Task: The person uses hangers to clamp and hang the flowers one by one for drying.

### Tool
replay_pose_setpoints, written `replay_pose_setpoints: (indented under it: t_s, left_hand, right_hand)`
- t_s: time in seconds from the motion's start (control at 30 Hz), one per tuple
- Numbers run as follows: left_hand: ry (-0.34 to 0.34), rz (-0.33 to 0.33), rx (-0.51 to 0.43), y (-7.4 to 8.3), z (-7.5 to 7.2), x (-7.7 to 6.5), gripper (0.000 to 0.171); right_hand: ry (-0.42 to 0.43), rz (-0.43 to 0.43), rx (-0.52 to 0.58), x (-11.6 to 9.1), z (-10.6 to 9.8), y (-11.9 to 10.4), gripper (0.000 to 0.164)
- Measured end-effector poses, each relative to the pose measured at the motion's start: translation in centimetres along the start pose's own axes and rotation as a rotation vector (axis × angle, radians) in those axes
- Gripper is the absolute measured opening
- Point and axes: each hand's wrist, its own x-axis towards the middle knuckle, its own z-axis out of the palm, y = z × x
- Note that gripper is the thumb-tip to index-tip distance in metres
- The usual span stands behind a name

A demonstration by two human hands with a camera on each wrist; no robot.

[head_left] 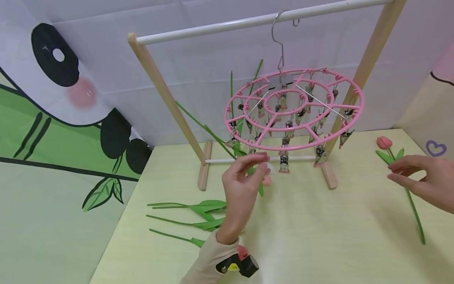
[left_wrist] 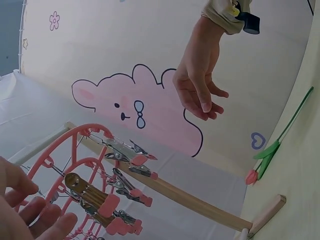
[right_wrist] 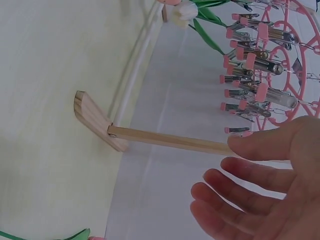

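Note:
My left hand (head_left: pixel 241 189) is raised just in front of a round pink clip hanger (head_left: pixel 291 148), its fingers loosely bent and nothing held between them. Metal clips (head_left: pixel 284 163) with pink tips dangle from the rings. In the left wrist view the left fingers (left_wrist: pixel 50 220) are beside these clips. My right hand (head_left: pixel 427 177) hovers over a pink tulip (head_left: pixel 384 142) lying at the table's right side; fingers relaxed, it holds nothing. Tulips with green stems (head_left: pixel 220 140) hang upside down at the hanger's left, partly hidden by the left hand. A white tulip (right_wrist: pixel 186 11) shows among them.
A wooden stand (head_left: pixel 157 79) with a white top bar (head_left: pixel 220 26) carries the hanger by its hook (head_left: pixel 273 29). Several more tulips (head_left: pixel 209 225) lie on the pale table (head_left: pixel 319 236) at the left, partly behind my left forearm. Printed cloth walls stand behind.

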Motion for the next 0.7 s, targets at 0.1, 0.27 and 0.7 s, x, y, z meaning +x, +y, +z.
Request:
replay_pose_setpoints:
  t_s: [0.1,0.27,0.7]
  left_hand:
    - [-0.025,-0.022,0.009,0.0,0.2,0.1,0.020]
    - [-0.058,-0.043,0.018,-0.1,0.6,0.2,0.023]
    - [-0.140,-0.059,0.016,-0.4,1.2,0.9,0.029]
  right_hand:
    - [-0.004,0.004,0.000,0.2,0.0,0.5,0.018]
    - [0.005,-0.005,-0.003,0.4,0.0,1.3,0.020]
    - [-0.067,0.074,-0.029,0.8,0.9,4.2,0.027]
